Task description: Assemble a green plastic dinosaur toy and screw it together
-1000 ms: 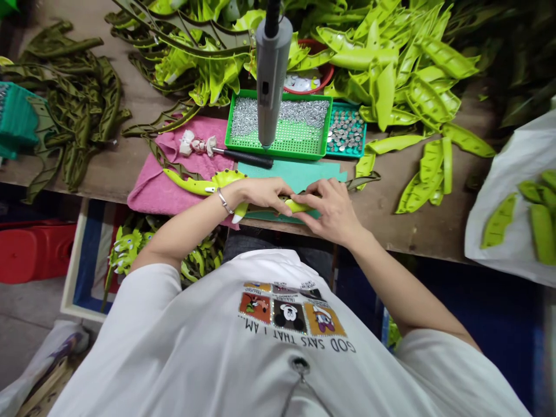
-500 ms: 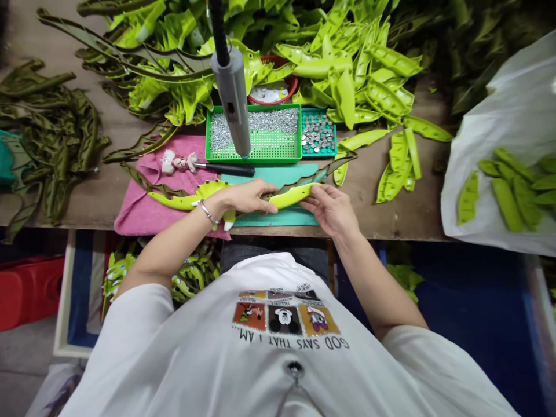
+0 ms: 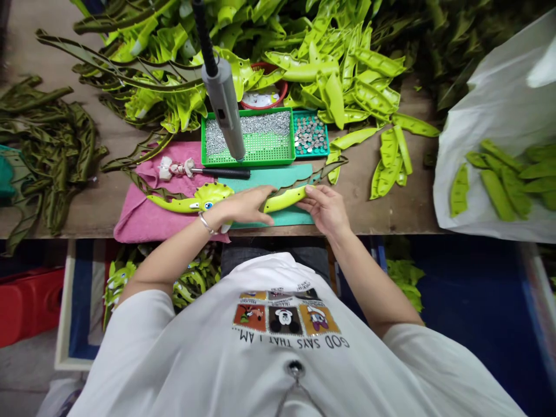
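Note:
A lime-green plastic toy creature with a painted blue eye, a spiky crest and long curved ends lies across the pink cloth and teal mat. My left hand, with a bangle at the wrist, covers its middle, thumb and fingers on either side. With my right hand I pinch its right tip. A dark olive strip with a wavy edge runs along its far side. Behind lie a black-handled tool with a cloth-wrapped head and a grey powered screwdriver, hanging upright.
A green tray of small silvery screws or pins stands beside a teal tray of round metal pieces. Lime-green parts heap up behind. Olive strips pile at left. A white sack with green parts lies at right.
My left thumb has shifted off the toy's face toward its near edge, and the blue eye now shows beside my wrist. My right hand keeps its pinch. The whole view has shifted slightly.

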### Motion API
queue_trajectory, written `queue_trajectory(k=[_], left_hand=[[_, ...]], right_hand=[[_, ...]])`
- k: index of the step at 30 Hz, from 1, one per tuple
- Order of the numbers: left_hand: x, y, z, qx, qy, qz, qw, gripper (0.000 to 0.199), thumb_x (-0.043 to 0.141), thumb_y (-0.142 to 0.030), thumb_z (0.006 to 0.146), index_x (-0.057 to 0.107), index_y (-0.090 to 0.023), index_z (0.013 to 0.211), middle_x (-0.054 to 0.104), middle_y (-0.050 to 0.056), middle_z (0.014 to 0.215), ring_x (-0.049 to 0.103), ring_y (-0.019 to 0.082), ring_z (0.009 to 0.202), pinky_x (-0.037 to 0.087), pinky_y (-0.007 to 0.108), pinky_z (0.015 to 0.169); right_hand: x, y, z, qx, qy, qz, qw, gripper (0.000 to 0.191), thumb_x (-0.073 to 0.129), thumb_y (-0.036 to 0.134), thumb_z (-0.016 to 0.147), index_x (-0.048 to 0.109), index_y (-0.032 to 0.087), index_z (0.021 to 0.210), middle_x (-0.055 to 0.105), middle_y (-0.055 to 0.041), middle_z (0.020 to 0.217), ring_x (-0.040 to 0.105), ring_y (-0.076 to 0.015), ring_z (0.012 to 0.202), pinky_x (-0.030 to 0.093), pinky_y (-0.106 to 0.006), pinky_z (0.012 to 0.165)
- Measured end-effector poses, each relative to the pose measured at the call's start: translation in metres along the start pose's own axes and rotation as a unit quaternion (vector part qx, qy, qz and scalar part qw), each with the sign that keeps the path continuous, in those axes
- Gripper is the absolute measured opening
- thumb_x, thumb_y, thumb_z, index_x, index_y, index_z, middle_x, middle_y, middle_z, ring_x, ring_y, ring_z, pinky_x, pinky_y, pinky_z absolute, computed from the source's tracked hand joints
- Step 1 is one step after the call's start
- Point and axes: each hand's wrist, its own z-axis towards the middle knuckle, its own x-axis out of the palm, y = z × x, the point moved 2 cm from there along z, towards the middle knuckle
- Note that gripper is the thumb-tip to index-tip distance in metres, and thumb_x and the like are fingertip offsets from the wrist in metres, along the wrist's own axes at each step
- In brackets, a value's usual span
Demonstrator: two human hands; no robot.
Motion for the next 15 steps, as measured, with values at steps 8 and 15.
queue_trajectory(k=[8,15], left_hand=[[-0.003,-0.026,-0.039,-0.044,-0.136,0.171,0.975,0.059,0.054,-0.012,0.089,0.035,-0.011,0.145,0.068,0.015,0.115,0.068,0.029,0.105,0.050,0.037,0.088],[-0.012,-0.053,-0.046,-0.022,-0.187,0.308,0.932,0.075,0.052,-0.016,0.090,0.018,0.000,0.155,0.070,0.018,0.114,0.067,0.029,0.103,0.048,0.038,0.087]], right_hand=[[0.016,0.011,-0.043,-0.502,0.000,-0.454,0.736,0.034,0.077,0.041,0.080,0.063,0.026,0.107,0.072,-0.0094,0.107,0.068,-0.0267,0.104,0.055,-0.047,0.095],[0.061,0.022,-0.029,-0.680,0.085,-0.454,0.570,0.026,0.063,0.022,0.093,0.064,0.023,0.118,0.075,-0.0073,0.099,0.068,-0.0205,0.093,0.056,-0.037,0.084]])
